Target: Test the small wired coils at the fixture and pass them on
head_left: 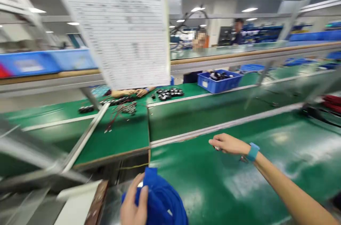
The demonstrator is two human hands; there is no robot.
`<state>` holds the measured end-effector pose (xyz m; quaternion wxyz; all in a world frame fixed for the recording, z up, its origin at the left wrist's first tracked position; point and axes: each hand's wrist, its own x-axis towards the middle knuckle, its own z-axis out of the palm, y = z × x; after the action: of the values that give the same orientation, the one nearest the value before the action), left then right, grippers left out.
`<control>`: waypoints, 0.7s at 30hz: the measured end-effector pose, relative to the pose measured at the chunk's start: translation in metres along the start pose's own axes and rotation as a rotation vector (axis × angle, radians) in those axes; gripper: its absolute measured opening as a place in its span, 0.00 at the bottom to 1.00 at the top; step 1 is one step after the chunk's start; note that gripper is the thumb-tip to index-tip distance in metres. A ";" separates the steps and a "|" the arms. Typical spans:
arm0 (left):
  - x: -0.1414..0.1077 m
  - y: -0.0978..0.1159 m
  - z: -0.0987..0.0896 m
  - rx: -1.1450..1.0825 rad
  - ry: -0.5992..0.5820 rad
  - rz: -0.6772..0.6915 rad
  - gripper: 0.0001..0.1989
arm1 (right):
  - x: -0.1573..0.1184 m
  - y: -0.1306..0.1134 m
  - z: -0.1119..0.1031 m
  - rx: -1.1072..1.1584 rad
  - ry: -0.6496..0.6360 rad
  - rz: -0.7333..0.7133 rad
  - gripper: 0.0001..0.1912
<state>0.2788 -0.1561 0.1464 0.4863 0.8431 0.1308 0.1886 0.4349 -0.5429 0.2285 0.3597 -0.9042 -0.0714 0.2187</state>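
Observation:
My left hand is at the bottom of the view, its thumb and fingers closed around the edge of a loose coil of blue strap-like material. One flat end of the strap stands up by my fingertips. Over the green work surface, my right hand is closed. A small whitish, shiny bit shows under its fingers, too small to name. A light blue band circles my right wrist. Just below that wrist, a small dark item shows blurred.
A printed sheet hangs in front at upper left. Beyond the bench, a blue bin holds dark parts. Another person's hands rest near black parts and loose wires. Red cables lie at right. Metal frame posts cross the left.

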 end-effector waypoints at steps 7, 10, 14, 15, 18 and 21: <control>-0.059 0.104 0.017 -0.511 -0.258 0.053 0.31 | -0.036 -0.234 0.116 0.148 -0.720 -0.457 0.30; -0.085 0.097 0.008 -0.783 -0.080 -0.024 0.22 | -0.034 -0.306 0.205 0.084 -0.818 -0.617 0.30; -0.131 0.045 -0.014 -1.030 0.375 -0.241 0.29 | -0.034 -0.369 0.354 -0.152 -0.630 -0.998 0.27; -0.145 0.031 -0.023 -1.025 0.471 -0.279 0.29 | -0.036 -0.377 0.392 -0.241 -0.545 -1.075 0.26; -0.189 -0.007 -0.051 -0.984 0.709 -0.448 0.31 | -0.048 -0.382 0.495 -0.526 -0.413 -1.161 0.26; -0.227 -0.034 -0.074 -0.998 0.881 -0.631 0.35 | -0.061 -0.365 0.568 -0.705 -0.463 -1.166 0.28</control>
<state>0.0416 -0.1741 0.1073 0.7457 0.2899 0.4491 0.3978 0.1367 0.0578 0.1315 0.0802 -0.7117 -0.6835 0.1410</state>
